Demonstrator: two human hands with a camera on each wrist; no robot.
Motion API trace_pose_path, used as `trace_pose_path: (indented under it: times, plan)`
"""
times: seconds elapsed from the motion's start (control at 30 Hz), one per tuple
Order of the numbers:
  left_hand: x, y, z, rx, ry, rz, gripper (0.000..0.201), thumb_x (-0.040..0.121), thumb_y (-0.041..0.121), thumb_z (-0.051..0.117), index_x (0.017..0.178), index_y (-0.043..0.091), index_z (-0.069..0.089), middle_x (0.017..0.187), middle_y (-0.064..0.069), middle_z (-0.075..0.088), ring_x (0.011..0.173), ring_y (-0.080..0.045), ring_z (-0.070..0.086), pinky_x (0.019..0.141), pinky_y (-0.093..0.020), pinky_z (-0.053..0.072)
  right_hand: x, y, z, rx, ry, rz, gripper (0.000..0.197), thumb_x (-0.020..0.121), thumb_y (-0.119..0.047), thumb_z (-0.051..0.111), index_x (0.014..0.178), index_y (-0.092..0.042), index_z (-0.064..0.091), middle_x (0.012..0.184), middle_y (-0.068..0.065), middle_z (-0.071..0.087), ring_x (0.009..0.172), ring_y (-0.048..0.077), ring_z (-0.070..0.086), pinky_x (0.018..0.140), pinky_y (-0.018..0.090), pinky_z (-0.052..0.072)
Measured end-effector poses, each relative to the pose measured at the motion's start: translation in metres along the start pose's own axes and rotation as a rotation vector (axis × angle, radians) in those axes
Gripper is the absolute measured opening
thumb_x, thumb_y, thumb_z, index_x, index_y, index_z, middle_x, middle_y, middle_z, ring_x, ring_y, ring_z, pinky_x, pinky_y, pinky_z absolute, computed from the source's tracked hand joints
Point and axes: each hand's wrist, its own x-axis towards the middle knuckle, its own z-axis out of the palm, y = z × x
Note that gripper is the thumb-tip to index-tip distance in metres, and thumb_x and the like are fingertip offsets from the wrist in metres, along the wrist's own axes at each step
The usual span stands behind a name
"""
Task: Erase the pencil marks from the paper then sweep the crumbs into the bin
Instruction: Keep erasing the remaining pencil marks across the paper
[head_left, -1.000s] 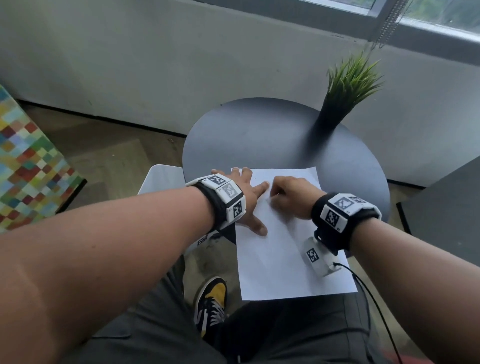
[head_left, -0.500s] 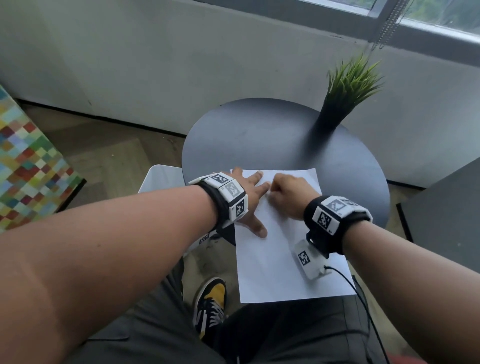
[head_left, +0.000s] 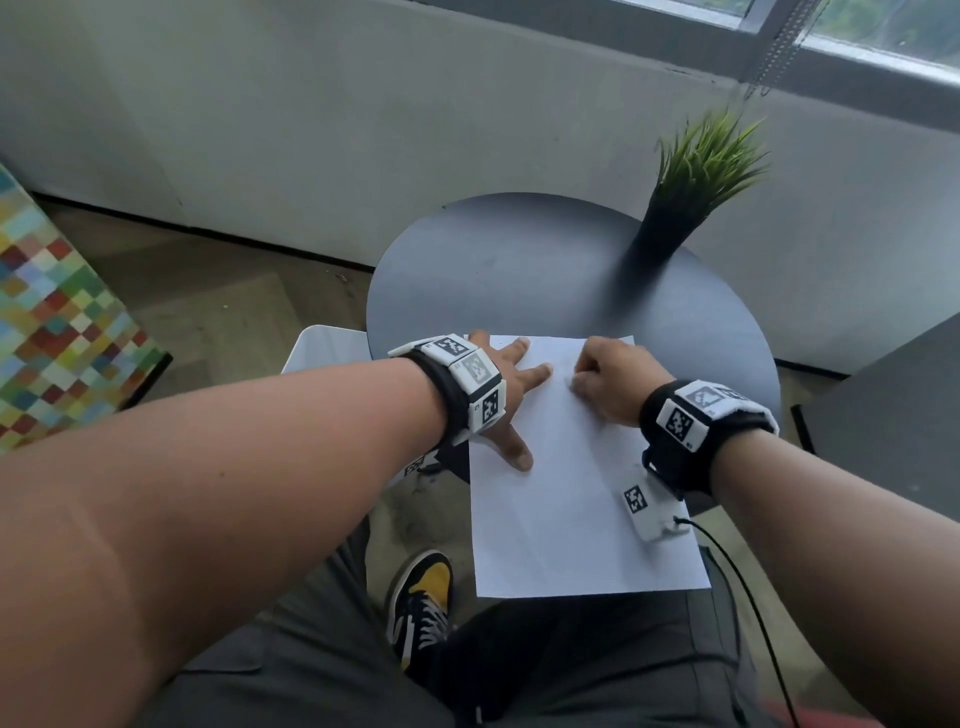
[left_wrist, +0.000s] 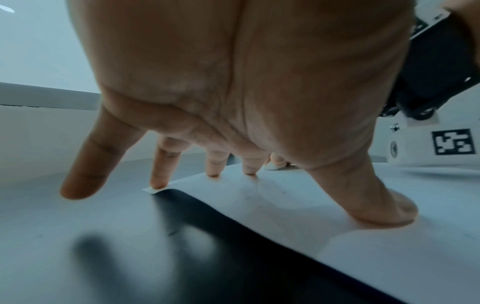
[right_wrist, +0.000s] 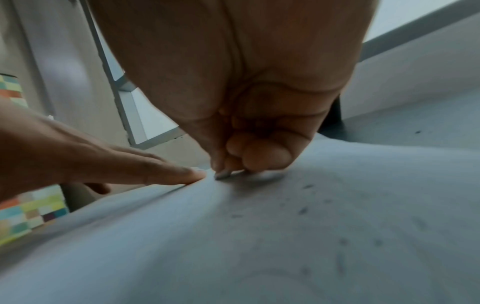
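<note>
At the round dark table's (head_left: 519, 270) 6 o'clock edge, our left hand (head_left: 511, 387) pinned the thin white paper sheet (head_left: 566, 519) with spread fingers while our right hand (head_left: 615, 384) pinched a small pale eraser (right_wrist: 223, 174); light, floppy paper seemingly needed bracing beside each stroke.

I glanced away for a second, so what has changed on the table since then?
The right hand, pinching a small eraser, slid left toward the left hand, then back right. The left hand stayed spread, pressing the paper down; the plant did not move.
</note>
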Motion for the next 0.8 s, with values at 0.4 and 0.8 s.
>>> trace_pose_path:
  times: [0.4,0.8]
  plan:
    - [0.005,-0.001,0.004,0.011,0.025,0.015,0.126,0.052,0.091,0.059,0.152,0.046,-0.003,0.165,0.001,-0.004,0.145,-0.039,0.013,0.11,-0.062,0.023,-0.006,-0.001,0.009,-0.074,0.043,-0.002,0.008,0.089,-0.024,0.049,0.092,-0.016,0.052,0.093,0.004,0.06,0.089,0.027,0.054,0.07,0.032,0.04]
    - [0.003,-0.001,0.0,0.021,0.018,0.052,0.117,0.054,0.085,0.066,0.148,0.052,0.004,0.164,-0.004,0.003,0.141,-0.043,0.02,0.103,-0.065,0.032,-0.019,-0.012,0.009,-0.083,-0.134,-0.244,0.004,0.089,-0.023,0.054,0.09,-0.02,0.055,0.092,0.002,0.063,0.089,0.025,0.056,0.074,0.03,0.044]
